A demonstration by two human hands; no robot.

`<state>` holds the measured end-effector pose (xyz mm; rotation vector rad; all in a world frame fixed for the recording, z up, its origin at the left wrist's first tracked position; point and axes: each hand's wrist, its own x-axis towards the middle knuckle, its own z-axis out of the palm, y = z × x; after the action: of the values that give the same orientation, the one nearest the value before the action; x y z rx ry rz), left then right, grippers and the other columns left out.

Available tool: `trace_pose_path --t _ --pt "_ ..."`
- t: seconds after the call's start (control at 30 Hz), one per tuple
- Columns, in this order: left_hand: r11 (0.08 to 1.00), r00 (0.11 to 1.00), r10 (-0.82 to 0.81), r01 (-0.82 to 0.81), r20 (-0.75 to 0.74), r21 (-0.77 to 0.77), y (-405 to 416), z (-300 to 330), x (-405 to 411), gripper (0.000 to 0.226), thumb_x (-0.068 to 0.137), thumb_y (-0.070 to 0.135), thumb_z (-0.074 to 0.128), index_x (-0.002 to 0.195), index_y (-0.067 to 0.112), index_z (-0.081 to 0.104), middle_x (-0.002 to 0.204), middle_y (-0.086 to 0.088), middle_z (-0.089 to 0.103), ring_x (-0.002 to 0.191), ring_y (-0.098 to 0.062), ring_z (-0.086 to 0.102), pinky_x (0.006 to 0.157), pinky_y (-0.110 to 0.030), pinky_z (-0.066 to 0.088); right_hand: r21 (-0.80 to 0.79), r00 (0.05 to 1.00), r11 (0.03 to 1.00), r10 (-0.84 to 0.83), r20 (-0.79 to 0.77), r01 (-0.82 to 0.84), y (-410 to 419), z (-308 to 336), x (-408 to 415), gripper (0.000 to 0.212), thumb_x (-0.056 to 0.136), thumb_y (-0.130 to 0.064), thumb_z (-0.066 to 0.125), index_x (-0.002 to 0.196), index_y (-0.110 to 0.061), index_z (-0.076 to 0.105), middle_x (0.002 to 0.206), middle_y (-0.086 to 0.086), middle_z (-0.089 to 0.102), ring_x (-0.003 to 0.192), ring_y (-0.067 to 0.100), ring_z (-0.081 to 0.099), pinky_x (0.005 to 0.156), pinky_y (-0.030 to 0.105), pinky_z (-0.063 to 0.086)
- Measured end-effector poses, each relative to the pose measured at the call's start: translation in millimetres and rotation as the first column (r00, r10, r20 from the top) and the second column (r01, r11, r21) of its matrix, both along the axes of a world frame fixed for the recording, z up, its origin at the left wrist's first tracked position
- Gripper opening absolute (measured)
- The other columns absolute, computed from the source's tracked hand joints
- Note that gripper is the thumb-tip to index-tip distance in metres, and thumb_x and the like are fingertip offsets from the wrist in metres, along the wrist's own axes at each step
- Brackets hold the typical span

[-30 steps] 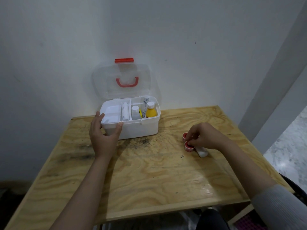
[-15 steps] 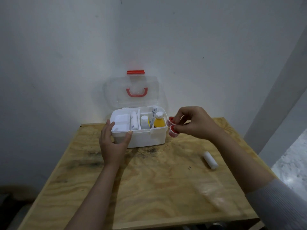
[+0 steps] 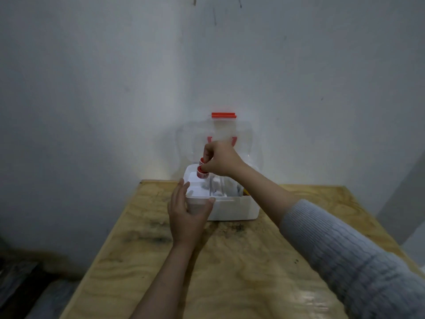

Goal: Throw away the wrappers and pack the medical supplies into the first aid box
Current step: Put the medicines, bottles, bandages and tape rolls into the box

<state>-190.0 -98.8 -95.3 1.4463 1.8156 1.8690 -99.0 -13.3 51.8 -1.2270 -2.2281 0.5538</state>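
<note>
The right hand (image 3: 220, 161), pinching two small red-capped pots (image 3: 202, 172), has lifted them off the worktop (image 3: 230, 272) to above the white medicine box's (image 3: 232, 209) left compartment, likely for release, while the left hand (image 3: 186, 215) braces its corner with fingers straight.

No legible text, label or number anywhere.

Open box (image 3: 232, 209) — upright lid (image 3: 247, 134) behind

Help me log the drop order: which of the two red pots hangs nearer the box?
The lower red pot, under the upper red pot in the right hand.
</note>
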Motion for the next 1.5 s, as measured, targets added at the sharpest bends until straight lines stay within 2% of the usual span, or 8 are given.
trace_pose_path --t 0.2,0.43,0.57,0.73,0.87,1.03,1.27,1.5 --pt "1.000 1.000 0.001 -0.001 -0.022 0.016 2 -2 -2 0.076 0.067 0.059 0.069 0.135 0.031 0.048 0.145 0.006 0.047 0.131 -0.016 0.043 0.097 -0.035 0.047 -0.023 0.991 0.997 -0.064 0.117 0.068 15 -19 -35 0.028 0.065 -0.007 0.077 0.059 -0.014 0.051 0.085 0.014 0.068 0.076 0.025 0.062 0.063 0.032 0.050" --pt "1.000 1.000 -0.001 0.002 -0.030 0.026 3 -3 -2 0.079 0.067 0.059 0.069 0.136 0.026 0.049 0.146 0.006 0.045 0.131 -0.013 0.041 0.094 -0.019 0.037 -0.045 0.983 0.989 -0.133 0.124 0.139 21 -24 -42 0.018 0.070 -0.002 0.067 0.088 0.000 0.063 0.092 0.016 0.067 0.078 0.026 0.060 0.054 0.028 0.042" --pt "1.000 0.999 0.003 -0.002 -0.039 0.023 4 -4 -3 0.078 0.067 0.057 0.071 0.135 0.027 0.048 0.146 0.007 0.045 0.130 -0.014 0.042 0.096 -0.029 0.042 -0.059 0.982 0.986 -0.148 0.119 0.155 24 -28 -40 0.014 0.071 0.000 0.066 0.084 0.005 0.068 0.090 0.023 0.070 0.081 0.031 0.066 0.064 0.036 0.052" --pt "1.000 0.999 0.010 -0.009 -0.041 0.018 4 -4 -3 0.077 0.067 0.058 0.070 0.135 0.028 0.048 0.146 0.008 0.045 0.130 -0.013 0.041 0.095 -0.031 0.042 -0.082 0.991 0.993 -0.079 0.111 0.088 18 -19 -32 0.012 0.077 0.000 0.066 0.087 0.000 0.074 0.094 0.014 0.074 0.081 0.021 0.066 0.068 0.027 0.051" --pt "1.000 0.999 0.012 -0.011 -0.037 0.016 4 -4 -2 0.077 0.067 0.057 0.071 0.135 0.029 0.047 0.147 0.008 0.045 0.130 -0.015 0.042 0.097 -0.038 0.048 -0.085 0.969 0.995 0.066 0.240 -0.047 5 -19 -27 0.017 0.081 -0.007 0.066 0.095 -0.002 0.074 0.099 0.014 0.074 0.087 0.023 0.066 0.080 0.032 0.055" --pt "1.000 1.000 0.002 -0.002 -0.028 0.029 2 -1 -2 0.075 0.067 0.055 0.069 0.133 0.025 0.050 0.146 0.007 0.045 0.131 -0.013 0.041 0.099 -0.042 0.047 -0.028 0.936 0.995 0.099 0.337 -0.095 -2 -23 -23 0.022 0.084 -0.002 0.058 0.098 -0.006 0.075 0.103 0.013 0.073 0.092 0.025 0.064 0.082 0.034 0.054" --pt "1.000 1.000 0.002 -0.002 -0.027 0.024 -1 3 -1 0.077 0.066 0.060 0.067 0.132 0.025 0.051 0.146 0.003 0.046 0.130 -0.013 0.041 0.101 -0.041 0.046 0.041 0.988 0.997 0.057 0.141 -0.064 -31 13 14 0.026 0.089 -0.003 0.054 0.112 -0.005 0.067 0.119 0.010 0.067 0.103 0.018 0.062 0.082 0.020 0.042" --pt "0.999 0.999 0.011 -0.010 -0.036 0.030 -1 4 1 0.077 0.066 0.059 0.065 0.131 0.019 0.052 0.146 0.001 0.047 0.130 -0.019 0.044 0.099 -0.034 0.043 0.021 0.991 0.991 -0.132 -0.026 0.132 -86 7 127 0.017 0.085 -0.016 0.064 0.099 -0.015 0.074 0.095 -0.004 0.071 0.081 0.008 0.065 0.067 0.018 0.048"
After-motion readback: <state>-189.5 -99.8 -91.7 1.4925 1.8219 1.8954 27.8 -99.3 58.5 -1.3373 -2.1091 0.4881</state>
